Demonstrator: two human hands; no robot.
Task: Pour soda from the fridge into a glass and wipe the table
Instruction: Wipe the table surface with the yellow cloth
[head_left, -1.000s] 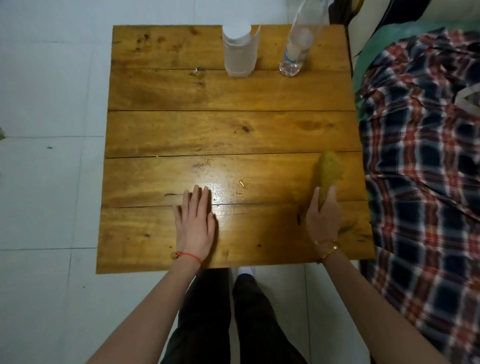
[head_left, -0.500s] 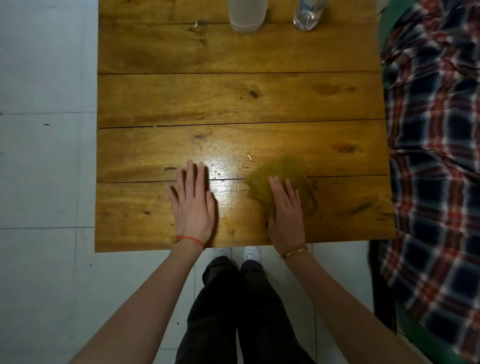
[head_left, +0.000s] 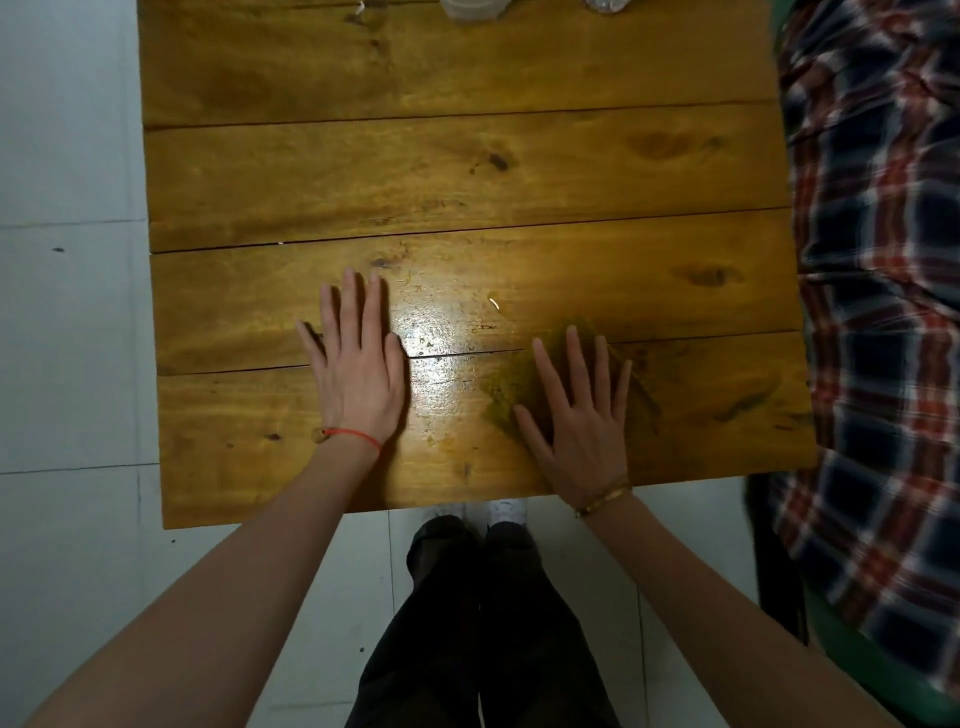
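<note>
While the right hand (head_left: 582, 415) presses flat, fingers spread, on the green cloth (head_left: 524, 384) near the table's front edge, the left hand (head_left: 358, 369) rests open on the wood, steadying. I'd use even pressure and overlapping strokes across the shiny patch (head_left: 436, 332) between the hands. Farther back the plank table (head_left: 415, 171) carries the glass (head_left: 470, 6) and bottle (head_left: 605, 4) at its rear edge, above pale floor tiles (head_left: 67, 338).
</note>
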